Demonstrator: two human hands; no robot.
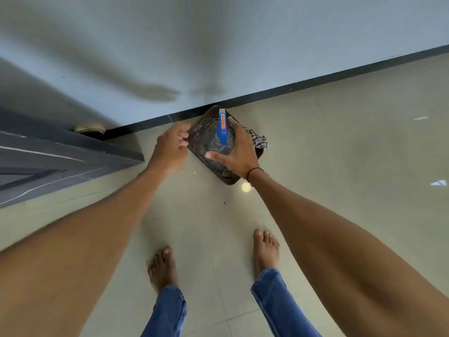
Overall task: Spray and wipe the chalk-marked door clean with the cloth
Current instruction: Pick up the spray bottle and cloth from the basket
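Observation:
A clear spray bottle with a blue trigger head (222, 128) stands in a dark rectangular tray (206, 139) on the floor by the wall. A striped black-and-white cloth (258, 139) lies at the tray's right side, partly hidden by my right hand. My right hand (237, 152) hovers over the bottle with fingers spread; I cannot tell if it touches it. My left hand (171, 148) is at the tray's left rim, blurred, fingers loosely curled, holding nothing that I can see. The grey door (48, 161) with chalk lines is at the left.
A pale wall (218, 45) with a black skirting runs behind the tray. A round doorstop (90, 129) sits at the foot of the wall near the door. My bare feet (266, 249) stand on beige floor tiles below the tray.

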